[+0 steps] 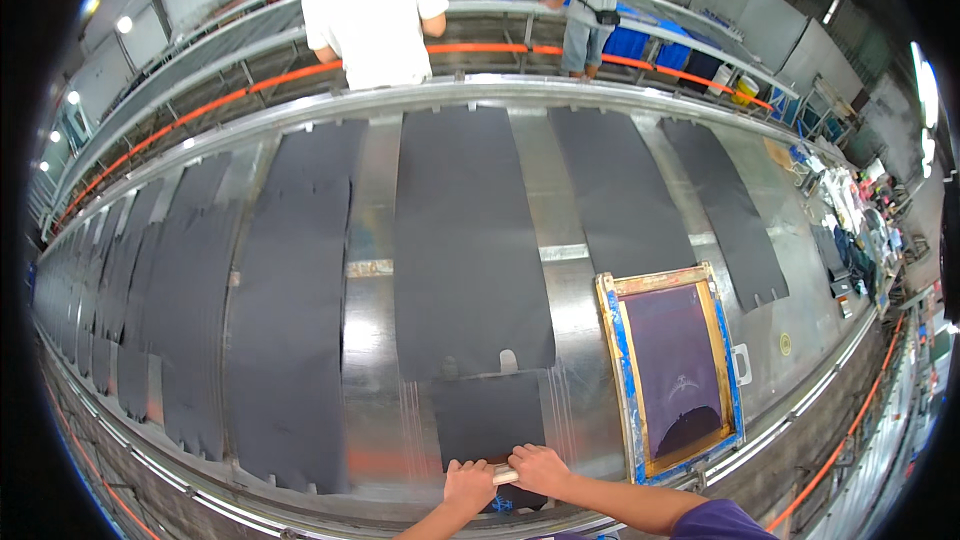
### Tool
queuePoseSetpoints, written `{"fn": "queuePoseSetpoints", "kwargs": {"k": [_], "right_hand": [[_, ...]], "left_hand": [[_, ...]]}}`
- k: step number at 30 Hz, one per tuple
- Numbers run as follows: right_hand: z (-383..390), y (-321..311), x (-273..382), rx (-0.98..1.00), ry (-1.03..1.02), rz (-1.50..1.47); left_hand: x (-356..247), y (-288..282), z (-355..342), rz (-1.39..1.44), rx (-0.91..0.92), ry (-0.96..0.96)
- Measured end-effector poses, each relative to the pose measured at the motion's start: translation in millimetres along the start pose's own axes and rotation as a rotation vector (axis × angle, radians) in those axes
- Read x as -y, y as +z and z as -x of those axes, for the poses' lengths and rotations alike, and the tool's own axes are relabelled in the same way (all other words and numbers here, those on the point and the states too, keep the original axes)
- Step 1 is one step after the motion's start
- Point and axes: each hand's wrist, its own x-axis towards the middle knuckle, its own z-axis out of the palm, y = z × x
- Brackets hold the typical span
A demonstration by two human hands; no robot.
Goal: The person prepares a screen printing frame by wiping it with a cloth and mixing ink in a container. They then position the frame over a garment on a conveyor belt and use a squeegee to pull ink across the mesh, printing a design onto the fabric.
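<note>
Near the front edge of the long metal table (580, 310), my left hand (470, 485) and my right hand (538, 470) are side by side, both closed. A short pale bar (505, 474) shows between them, and both hands grip it. It looks like a squeegee handle, but its lower part is hidden. Under and just beyond my hands lies a small dark fabric panel (490, 415), with a blue mark (500, 506) near its front end. Right of my right hand, a silk-screen frame (620, 380) with wooden sides and blue tape rests on the table; dark ink lies at its near end.
A large dark panel (470, 240) lies straight ahead, with several more dark panels (290, 320) to the left and others (625, 180) to the right. Mixed clutter (850, 230) covers the table's right end. A person in white (375, 10) and one in grey (597, 0) stand beyond the table.
</note>
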Motion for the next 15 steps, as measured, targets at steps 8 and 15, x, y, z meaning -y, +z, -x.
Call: {"fn": "queuePoseSetpoints", "kwargs": {"k": [8, 15], "right_hand": [[-21, -14, 6, -0.135, 0.070, 0.124], [-1, -14, 19, -0.182, -0.052, 0.280]], "left_hand": [[12, -9, -20, -0.119, -0.078, -0.062], [10, -11, 3, -0.170, -0.300, 0.060]]}}
